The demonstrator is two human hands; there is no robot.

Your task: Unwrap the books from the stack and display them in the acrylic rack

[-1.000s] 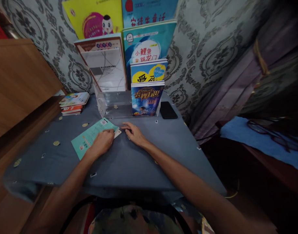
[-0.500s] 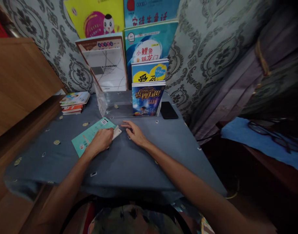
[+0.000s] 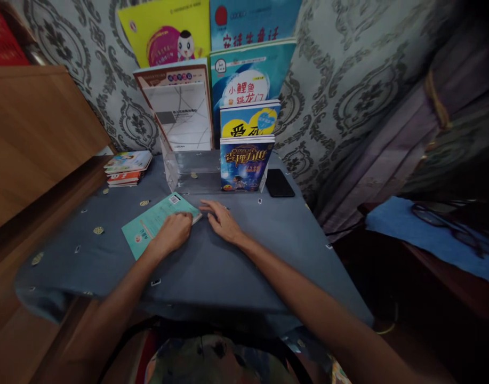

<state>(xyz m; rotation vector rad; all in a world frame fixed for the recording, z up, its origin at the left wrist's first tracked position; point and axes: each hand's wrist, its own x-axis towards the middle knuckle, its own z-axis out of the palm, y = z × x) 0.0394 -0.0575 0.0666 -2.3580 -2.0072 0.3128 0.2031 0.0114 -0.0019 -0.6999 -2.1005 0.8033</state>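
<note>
A teal book [image 3: 150,217] lies at a slant on the cloth-covered table, its barcode towards the far edge. My left hand [image 3: 175,229] is closed at the book's right side, fingers curled over the edge; the fingertips are hidden from me. Just past the book's right corner, my right hand [image 3: 223,221] rests low over the cloth with fingers stretched out and apart, holding nothing. Its fingertips are close to the corner; whether they touch it I cannot tell.
Behind the hands, a clear stand [image 3: 172,173] holds several upright books, a blue one [image 3: 244,168] in front. A black phone [image 3: 279,183] lies right of it. A small book stack [image 3: 126,168] sits at the table's left. Eyeglasses [image 3: 440,218] rest on blue cloth at right.
The teal cover now lies over the white pages that showed at the book's right end. My left hand stays at that edge. The whole view has shifted slightly.
</note>
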